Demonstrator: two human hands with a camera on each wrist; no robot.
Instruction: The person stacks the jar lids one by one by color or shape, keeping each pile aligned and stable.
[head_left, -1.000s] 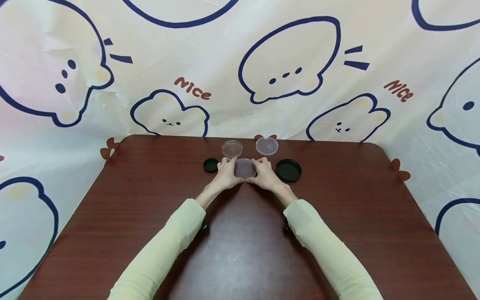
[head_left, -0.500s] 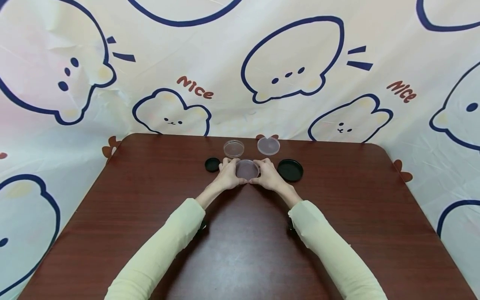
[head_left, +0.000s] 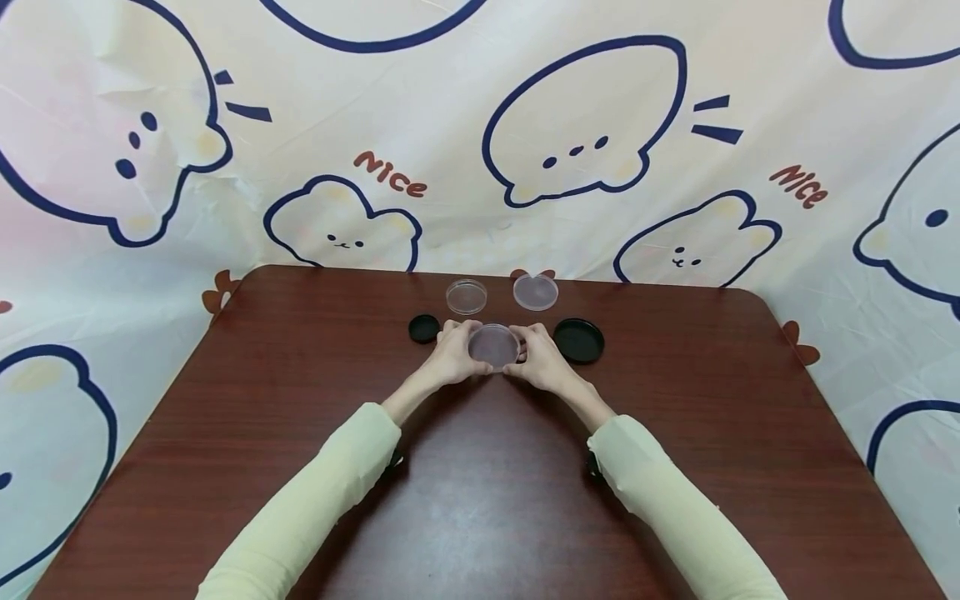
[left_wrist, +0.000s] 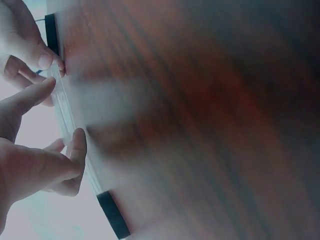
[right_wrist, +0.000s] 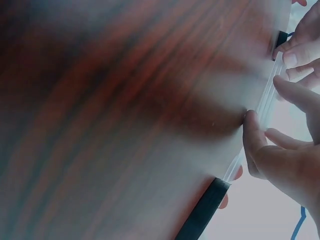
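A clear round petri dish [head_left: 492, 347] is held between both hands near the far side of the table. My left hand [head_left: 452, 352] grips its left rim, thumb at the near side and fingers at the far side. On the opposite rim my right hand [head_left: 543, 358] does the same. Seen edge-on in the left wrist view, the clear dish [left_wrist: 62, 107] lies between thumb and fingers; whether it touches the table cannot be told. A small black round dish [head_left: 423, 328] sits beside the left hand, and a larger black round dish [head_left: 579, 341] beside the right.
Behind the hands, a clear dish [head_left: 467, 297] lies at the left and another translucent dish [head_left: 536, 292] at the right, near the table's back edge. The brown wooden table [head_left: 480, 500] meets a cartoon-printed cloth [head_left: 450, 108] at the back and sides.
Both hands have drawn the held petri dish slightly toward the person. The right hand's fingers have shifted a little on its rim. The other dishes stay in place.
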